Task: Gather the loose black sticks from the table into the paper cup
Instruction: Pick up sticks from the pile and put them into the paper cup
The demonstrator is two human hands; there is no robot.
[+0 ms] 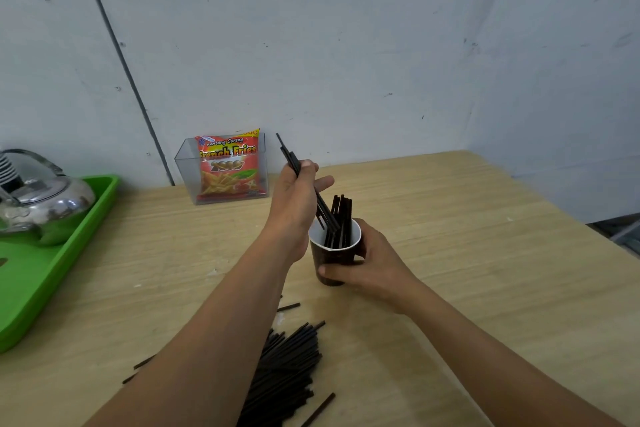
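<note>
The right hand (367,263) gripped the paper cup (334,253) standing on the worktop (467,253). The left hand (294,198) pinched a few black sticks (292,158), their lower ends inside the cup. A loose pile (284,371) lay nearer.

The left forearm (221,340) hides part of the stick pile (284,371), which the bottom edge cuts off; the kettle (41,198) and green tray (52,274) run off the left edge.

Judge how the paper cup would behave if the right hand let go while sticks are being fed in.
The paper cup looks light, and the tall sticks inside lean past its rim, so it would probably tip. The right hand steadying it suggests this. Its thin wall may dent under a firm squeeze.
</note>
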